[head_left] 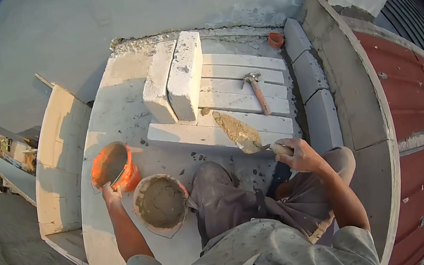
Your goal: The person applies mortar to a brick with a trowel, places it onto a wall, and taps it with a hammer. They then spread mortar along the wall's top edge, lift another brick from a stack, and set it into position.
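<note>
My left hand [112, 193] grips the near rim of an orange bucket [130, 172], its fingers closed at the handle. Right beside it stands a second bucket [161, 203] filled with grey mortar. On the other side, my right hand [301, 156] is wrapped round the handle of a trowel [238, 131], whose mortar-smeared blade points away over the white blocks. A hammer [258, 93] lies on the flat row of blocks [223, 100]. Two white blocks [185, 76] stand side by side to the left of the hammer.
A small red-orange cup [276, 40] sits at the back right, near a line of white blocks [321, 117]. Low walls [61, 159] rise on the left and right. Beyond the right wall is a red metal roof [408, 99]. Mortar crumbs dot the floor around my knees.
</note>
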A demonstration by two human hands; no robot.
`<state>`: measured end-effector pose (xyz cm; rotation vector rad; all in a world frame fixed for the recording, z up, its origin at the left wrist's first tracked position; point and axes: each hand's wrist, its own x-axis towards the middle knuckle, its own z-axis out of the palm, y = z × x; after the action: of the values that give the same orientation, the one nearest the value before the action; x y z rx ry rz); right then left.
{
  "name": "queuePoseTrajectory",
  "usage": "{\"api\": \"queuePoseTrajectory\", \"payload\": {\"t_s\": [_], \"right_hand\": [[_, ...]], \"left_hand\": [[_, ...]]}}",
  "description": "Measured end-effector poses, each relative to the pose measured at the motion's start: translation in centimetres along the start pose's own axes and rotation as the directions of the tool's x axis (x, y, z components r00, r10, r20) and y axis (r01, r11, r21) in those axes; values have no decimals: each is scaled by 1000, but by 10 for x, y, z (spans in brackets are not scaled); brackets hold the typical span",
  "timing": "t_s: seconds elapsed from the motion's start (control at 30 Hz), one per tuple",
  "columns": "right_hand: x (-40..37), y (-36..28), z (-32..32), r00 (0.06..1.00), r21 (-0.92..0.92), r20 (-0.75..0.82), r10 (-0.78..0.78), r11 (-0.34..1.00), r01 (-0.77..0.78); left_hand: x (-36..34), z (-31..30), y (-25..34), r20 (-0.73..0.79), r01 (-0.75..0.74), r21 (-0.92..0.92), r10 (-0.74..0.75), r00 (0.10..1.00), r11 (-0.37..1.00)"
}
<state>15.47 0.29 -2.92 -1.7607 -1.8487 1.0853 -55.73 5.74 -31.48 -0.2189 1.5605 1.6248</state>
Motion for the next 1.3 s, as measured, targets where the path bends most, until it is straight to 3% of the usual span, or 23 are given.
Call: {"api": "queuePoseTrajectory", "payload": {"t_s": [0.1,0.17,0.23,0.33,0.43,0.53,0.63,0.73,0.83,0.87,0.97,1.07,1.1,1.13,1.17,1.2,1.27,1.3], "right_hand": [[-17,24,-6,991,123,-92,94,989,-83],[-28,29,-7,974,213,-166,155,970,-118],[-30,28,-9,953,349,-201,225,926,-145],[-31,26,-8,918,512,-238,318,844,-160],[-26,20,-7,913,556,-285,290,826,-89],[-28,19,-5,905,541,-371,209,841,27],[-40,5,-17,895,598,-372,246,801,28],[-55,-11,-43,916,434,-365,170,901,6],[-64,-30,-73,940,-141,-337,-58,990,11],[-63,-39,-77,922,-343,-343,-177,938,52],[-42,-57,-84,963,-675,-253,-92,730,-108],[6,-15,-67,952,-830,-245,-187,548,-106],[22,0,-55,973,-831,-184,-141,550,-77],[33,5,-43,989,-827,-118,-92,560,-47],[41,-2,-39,999,-761,36,35,649,5],[46,-4,-31,988,-711,89,125,703,-24],[38,2,-26,992,-470,95,79,882,-25],[36,6,-23,995,-331,91,51,943,-18]], "left_hand": [[-42,50,49,-79,-133,117,143,987,984],[-83,50,79,44,-231,252,227,973,940],[-169,54,104,259,-383,280,314,913,881],[-267,63,132,341,-491,330,383,859,806],[-359,86,151,461,-526,344,348,816,777],[-424,118,150,693,-557,273,242,680,784],[-437,151,130,721,-472,322,111,684,821],[-439,201,87,802,-422,363,-48,595,831],[-439,258,23,852,-413,398,-163,498,819],[-438,275,0,879,-418,378,-179,441,826],[-442,318,-56,910,-442,372,-229,345,816],[-420,342,-102,912,-515,401,-279,299,758],[-416,350,-113,914,-546,403,-288,286,735],[-421,356,-118,935,-516,299,-139,326,803],[-422,360,-122,944,-600,289,-116,310,746],[-424,364,-125,952,-676,273,-89,294,684],[-433,368,-123,962,-838,272,-127,240,474],[-431,374,-126,973,-874,230,-74,219,429]]}}
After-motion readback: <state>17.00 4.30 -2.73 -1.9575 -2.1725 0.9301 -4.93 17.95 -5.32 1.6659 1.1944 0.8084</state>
